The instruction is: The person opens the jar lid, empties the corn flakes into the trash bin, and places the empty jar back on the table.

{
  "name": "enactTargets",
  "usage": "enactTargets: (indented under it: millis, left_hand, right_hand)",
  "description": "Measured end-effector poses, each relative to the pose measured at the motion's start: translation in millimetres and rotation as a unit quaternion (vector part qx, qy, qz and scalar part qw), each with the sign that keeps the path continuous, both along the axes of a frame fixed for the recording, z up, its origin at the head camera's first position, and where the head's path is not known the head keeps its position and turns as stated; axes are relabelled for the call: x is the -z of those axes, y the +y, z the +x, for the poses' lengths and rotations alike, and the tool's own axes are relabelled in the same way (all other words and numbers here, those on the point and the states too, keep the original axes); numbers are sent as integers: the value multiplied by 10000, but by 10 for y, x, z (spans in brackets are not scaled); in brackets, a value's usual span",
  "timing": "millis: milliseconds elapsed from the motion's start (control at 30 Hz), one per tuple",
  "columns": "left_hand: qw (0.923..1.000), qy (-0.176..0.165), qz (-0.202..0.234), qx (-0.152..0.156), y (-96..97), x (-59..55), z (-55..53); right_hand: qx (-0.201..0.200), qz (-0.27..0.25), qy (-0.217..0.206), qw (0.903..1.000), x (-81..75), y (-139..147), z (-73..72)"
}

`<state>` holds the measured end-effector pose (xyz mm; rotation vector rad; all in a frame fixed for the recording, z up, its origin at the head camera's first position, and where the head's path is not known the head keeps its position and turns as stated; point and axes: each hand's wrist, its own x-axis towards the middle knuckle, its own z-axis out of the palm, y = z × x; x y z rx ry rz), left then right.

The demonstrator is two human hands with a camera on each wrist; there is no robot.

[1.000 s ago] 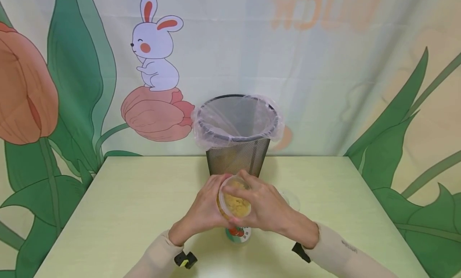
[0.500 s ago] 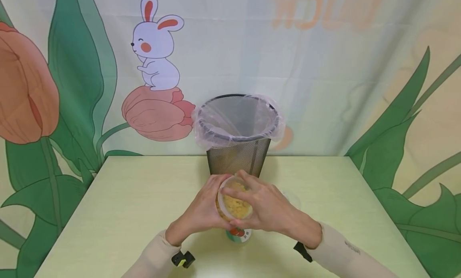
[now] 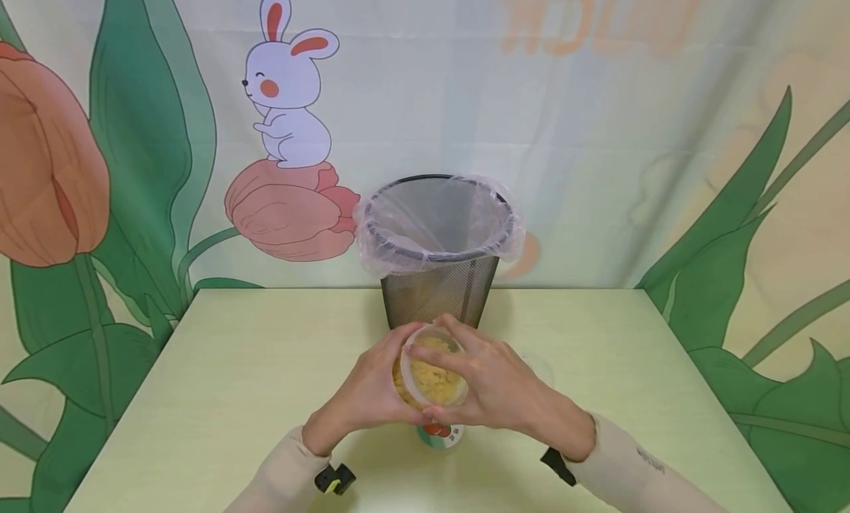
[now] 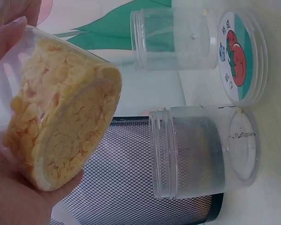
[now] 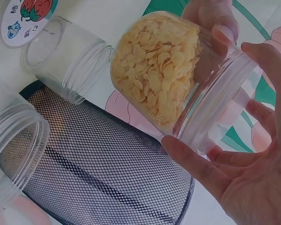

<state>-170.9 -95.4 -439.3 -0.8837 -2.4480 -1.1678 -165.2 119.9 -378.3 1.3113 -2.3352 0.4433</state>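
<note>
Barely any shift from a second ago: left hand (image 3: 365,393) has crept slightly left and a bit more of the jar (image 5: 171,79) shows on that side; mesh bin (image 3: 441,291) looks unmoved. Jar, part-filled with yellow flakes (image 4: 65,79), is held tilted above the bench (image 3: 265,365), on the bin's near side. Left grip: curled round the jar body. Right hand (image 3: 494,376): grip spread wide, thumb and fingers round the clear rim end. Risks, my read: if that end is a cap and pops loose suddenly, the tilt could spill flakes; a slack left grip could let the smooth wall spin or slip under a twist; a dropped jar could knock the upright empty jars (image 4: 196,152) or printed lid (image 4: 236,56). Hard to make out: clear cap or bare rim, can't tell, right fingers cross it. Head view shows one empty jar only faintly, right of the hands, the other not distinguishable; printed lid half covered near the hands. Left hand is cut off in left wrist view. Bin's bottom inside isn't visible.
</note>
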Motion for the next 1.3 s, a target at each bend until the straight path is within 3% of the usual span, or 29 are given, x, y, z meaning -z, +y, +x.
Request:
enactTargets:
  millis: [200,333,567,767,967,1200,1300]
  left_hand:
    - [9997,-157,-37,187,-31,-16,1]
    - [9991,-65,-267,316,-54,-18,-4]
    - [9988,412,-163,210,-35,8,-29]
    - [9992,364,-46,131,-18,7,-16]
    - [9991,413,18,5,-1,41,-16]
    - [9990,375,158,-159,40,43,-11]
    - [9981,538,205,-216,52,41,-12]
  right_hand:
    - [-101,-83,-11,9999,9,22,-7]
    - [-67,-121,-69,9999,34,38,-11]
    - [-6,-161,-94,9998,47,29,-14]
    - [94,-176,-366,9991,43,-24,-21]
    - [187,-537,-532,9970,141,-95,-15]
    - [319,-901,-375,9947,202,-170,-9]
    - [356,-951,-345,9942,193,-183,-19]
